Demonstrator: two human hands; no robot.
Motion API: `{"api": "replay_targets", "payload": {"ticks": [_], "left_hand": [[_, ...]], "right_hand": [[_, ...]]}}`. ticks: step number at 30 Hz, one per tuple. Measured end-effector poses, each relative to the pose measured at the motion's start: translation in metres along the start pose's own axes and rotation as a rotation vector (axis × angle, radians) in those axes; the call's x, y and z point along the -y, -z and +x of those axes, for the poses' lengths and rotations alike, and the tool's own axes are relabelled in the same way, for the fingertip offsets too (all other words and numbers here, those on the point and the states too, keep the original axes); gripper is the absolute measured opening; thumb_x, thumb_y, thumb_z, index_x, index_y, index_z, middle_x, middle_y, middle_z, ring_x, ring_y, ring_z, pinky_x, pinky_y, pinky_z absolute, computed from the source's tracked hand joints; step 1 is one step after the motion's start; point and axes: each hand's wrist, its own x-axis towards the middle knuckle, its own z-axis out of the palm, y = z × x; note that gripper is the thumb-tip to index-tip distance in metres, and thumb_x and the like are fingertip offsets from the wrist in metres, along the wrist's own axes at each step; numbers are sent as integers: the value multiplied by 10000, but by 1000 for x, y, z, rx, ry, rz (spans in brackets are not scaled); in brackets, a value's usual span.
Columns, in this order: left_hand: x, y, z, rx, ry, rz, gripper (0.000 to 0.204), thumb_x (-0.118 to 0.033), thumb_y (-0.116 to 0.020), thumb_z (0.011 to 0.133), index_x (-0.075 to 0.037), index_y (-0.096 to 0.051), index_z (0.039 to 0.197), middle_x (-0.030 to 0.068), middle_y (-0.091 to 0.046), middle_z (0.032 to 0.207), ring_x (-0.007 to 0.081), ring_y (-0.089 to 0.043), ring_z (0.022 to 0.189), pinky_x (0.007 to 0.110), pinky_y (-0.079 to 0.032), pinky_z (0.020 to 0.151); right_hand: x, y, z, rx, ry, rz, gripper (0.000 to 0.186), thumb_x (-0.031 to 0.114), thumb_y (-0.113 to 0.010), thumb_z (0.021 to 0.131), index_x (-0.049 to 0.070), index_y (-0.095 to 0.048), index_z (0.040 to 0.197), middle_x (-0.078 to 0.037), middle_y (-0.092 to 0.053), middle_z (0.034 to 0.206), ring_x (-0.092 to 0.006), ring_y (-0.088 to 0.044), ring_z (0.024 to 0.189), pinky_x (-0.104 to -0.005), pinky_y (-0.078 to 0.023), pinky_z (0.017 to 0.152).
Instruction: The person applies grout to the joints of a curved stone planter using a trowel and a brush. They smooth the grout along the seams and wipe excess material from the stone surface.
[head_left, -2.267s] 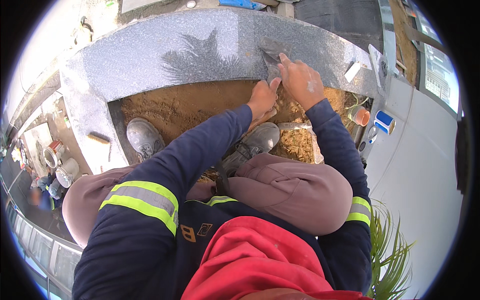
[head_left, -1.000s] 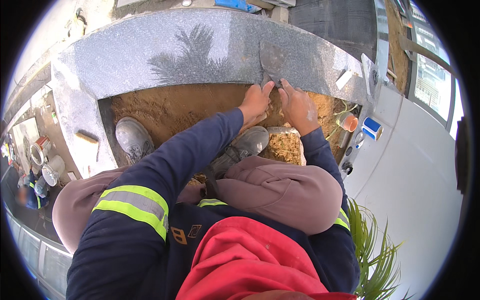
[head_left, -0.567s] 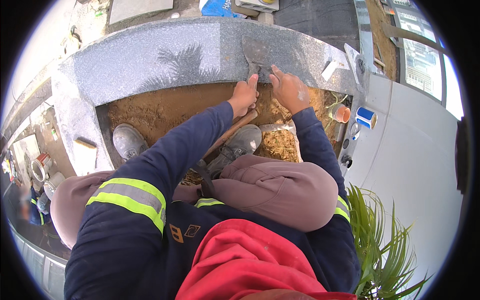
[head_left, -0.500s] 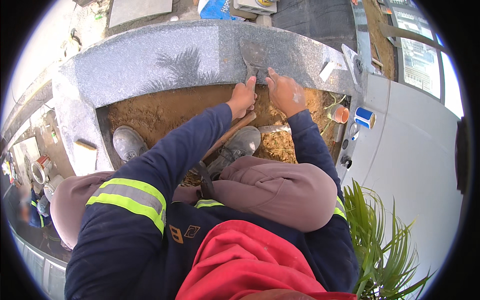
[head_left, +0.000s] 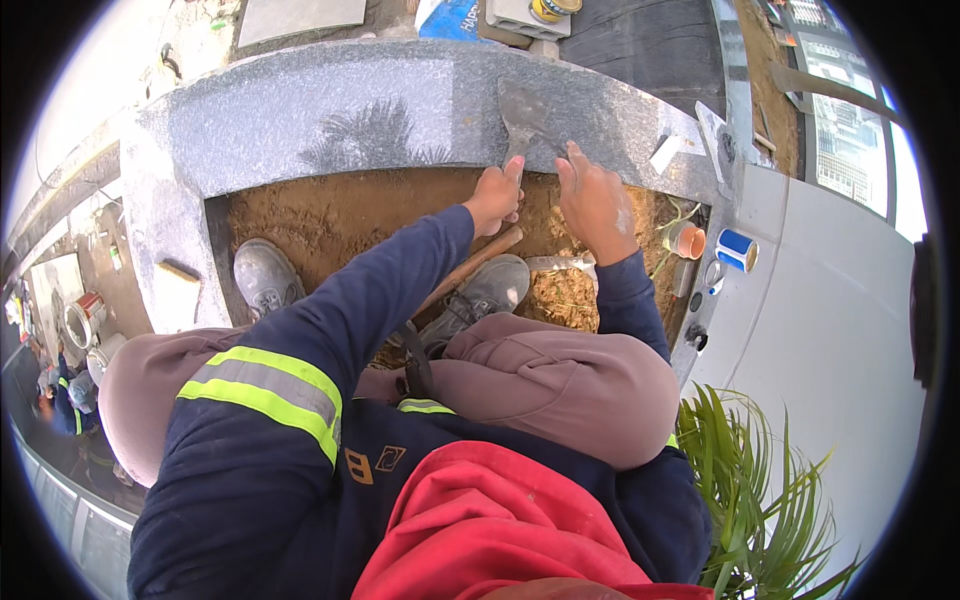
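My left hand (head_left: 495, 197) is closed round the handle of a wide-bladed putty knife (head_left: 524, 108), thumb along the handle. The grey, smeared blade points away from me over the speckled grey stone slab (head_left: 420, 110). Just to the right, my right hand (head_left: 598, 208) is curled, with powdery white marks on its back and its index finger and thumb pointing toward the blade. A thin dark streak runs from those fingertips toward the blade; I cannot tell whether it is a tool or a shadow. Below my hands a wooden handle (head_left: 470, 266) slants across the soil.
My shoes (head_left: 268, 277) stand in the soil bed (head_left: 330, 215) inside the slab frame. On the right ledge are an orange pot (head_left: 686, 240) and a blue can (head_left: 736, 250). A brush (head_left: 178, 290) lies on the left slab. Palm leaves (head_left: 750, 490) rise at lower right.
My right hand has drawn slightly to the right, away from the putty knife's blade. My left hand keeps its grip on the putty knife. The whole view has shifted a little.
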Motion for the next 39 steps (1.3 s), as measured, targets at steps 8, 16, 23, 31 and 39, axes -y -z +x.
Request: {"api": "replay_targets", "payload": {"ticks": [8,16,23,31,39], "left_hand": [[2,-9,-1,-53,-41,-1,489,-519,-509,1061,-43,-527,951,56,-493,830,152,-448,629,346,-418,514],[9,-14,-10,-14,-22,67,494,-507,-492,1069,-28,-525,951,64,-502,830,149,-461,616,351,-455,501],[14,6,-20,-31,-176,131,498,-458,-525,1064,38,-572,1063,78,-616,866,131,-584,642,327,-526,532],[40,-14,-38,-242,-504,427,409,-308,-599,1034,80,-539,1147,195,-650,875,366,-653,751,475,-505,738],[23,-45,-40,-143,-215,62,404,-338,-593,1052,32,-477,1165,106,-597,863,188,-583,591,351,-491,506]], "right_hand": [[-36,-26,29,13,-30,-125,398,335,-525,1042,4,-672,1208,-266,-721,926,-473,-697,878,-558,-545,783],[-50,-56,61,44,-137,-191,450,377,-481,1064,-4,-665,1221,-263,-729,979,-468,-703,937,-554,-560,819],[-65,-18,54,-130,-118,74,517,408,-496,1059,-17,-659,1306,-302,-708,1109,-476,-673,1075,-511,-516,959],[-64,-17,4,-300,-169,244,481,375,-530,1054,-12,-667,1305,-290,-707,1155,-450,-687,1074,-479,-523,931],[-48,-18,-18,-66,-38,68,449,356,-540,1043,-2,-669,1284,-256,-730,1034,-439,-703,939,-505,-549,813]]}}
